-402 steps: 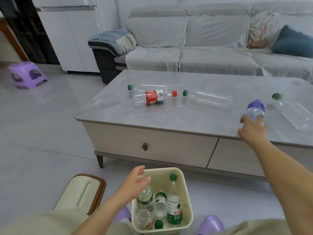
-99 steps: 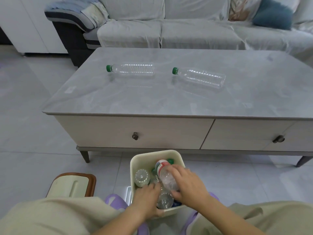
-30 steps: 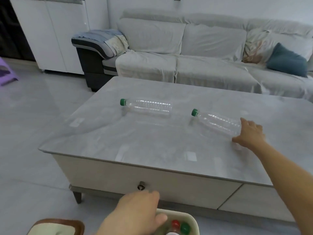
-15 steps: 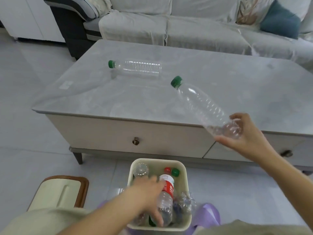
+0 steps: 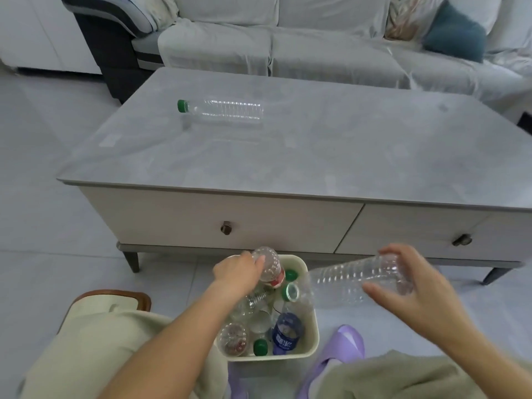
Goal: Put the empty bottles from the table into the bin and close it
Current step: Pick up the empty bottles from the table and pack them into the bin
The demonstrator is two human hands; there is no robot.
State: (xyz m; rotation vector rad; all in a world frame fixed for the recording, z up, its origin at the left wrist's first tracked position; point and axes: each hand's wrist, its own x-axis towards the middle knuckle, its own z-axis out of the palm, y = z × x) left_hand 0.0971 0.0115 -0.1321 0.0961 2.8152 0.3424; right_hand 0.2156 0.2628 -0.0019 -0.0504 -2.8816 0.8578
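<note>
My right hand (image 5: 414, 295) grips the base of a clear green-capped bottle (image 5: 339, 282), held nearly level with its cap over the cream bin (image 5: 312, 335). The bin stands on the floor between my knees and holds several bottles. My left hand (image 5: 237, 273) reaches into the bin and grips a red-labelled bottle (image 5: 270, 269) that sticks up at the bin's far edge. One clear bottle with a green cap (image 5: 221, 109) lies on its side on the grey table (image 5: 316, 156), far left.
The bin's lid (image 5: 106, 305), cream with a brown rim, lies on the floor to the left. The table has two drawers with knobs facing me. A grey sofa (image 5: 288, 38) stands behind the table. A purple slipper (image 5: 342, 347) shows beside the bin.
My right hand has carried the clear bottle down from above the table to the bin's mouth and turned it cap-first. My left hand has shifted to the red-labelled bottle's base.
</note>
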